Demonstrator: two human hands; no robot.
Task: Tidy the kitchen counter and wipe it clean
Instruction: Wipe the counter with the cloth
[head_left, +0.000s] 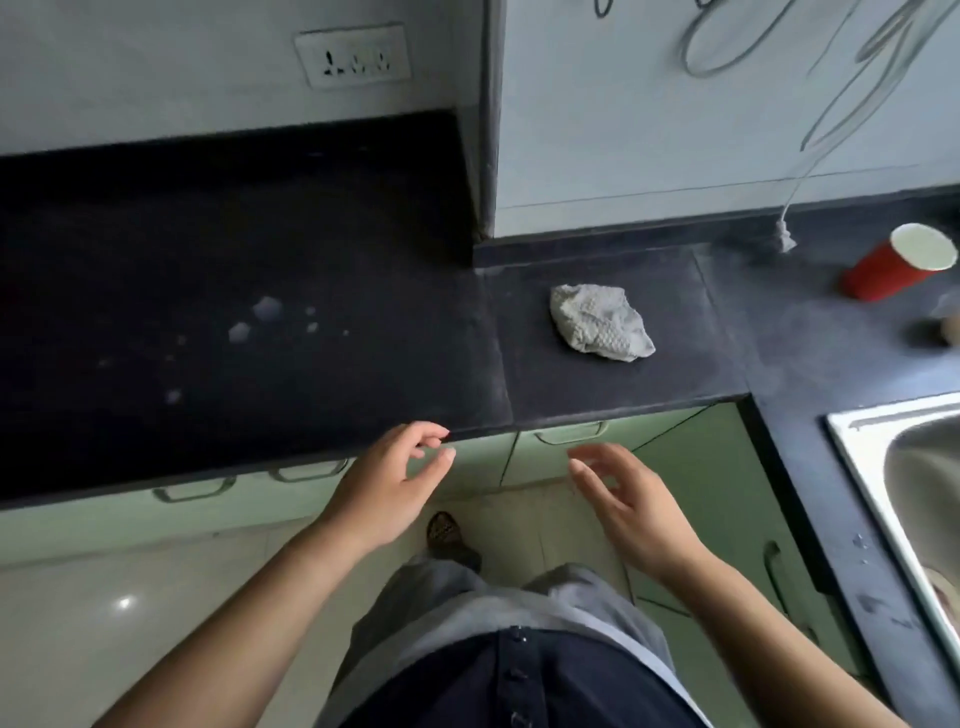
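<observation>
A crumpled grey cloth (600, 322) lies on the dark stone counter (311, 249), right of the middle. Several small white scraps (267, 307) are scattered on the counter's left part. A red paper cup (893, 267) lies on its side at the far right. My left hand (389, 483) hovers at the counter's front edge, fingers apart, holding nothing. My right hand (623, 499) is level with it below the edge, also open and empty. Both hands are well short of the cloth.
A steel sink (904, 499) is set into the counter at the right. A grey cable (787, 234) hangs down the wall and ends on the counter near the cup. Green cabinet drawers (571, 447) run under the edge. A wall socket (353, 54) sits above the left part.
</observation>
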